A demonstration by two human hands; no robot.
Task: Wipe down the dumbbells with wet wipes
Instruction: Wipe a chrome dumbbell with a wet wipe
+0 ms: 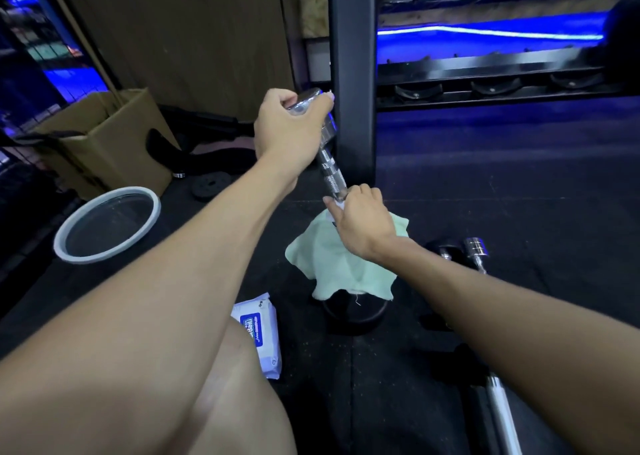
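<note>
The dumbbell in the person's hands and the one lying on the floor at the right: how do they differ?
The held dumbbell is lifted and tilted, its top end gripped by the left hand while the right hand presses a white wipe to its handle. The floor dumbbell lies untouched on the mat. Both are shiny chrome.

Tilted chrome dumbbell (330,167), wipe (336,207) seemingly underneath

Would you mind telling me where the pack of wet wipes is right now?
The pack of wet wipes lies on the dark floor, low in the head view, beside the person's knee and left of the green cloth.
</note>
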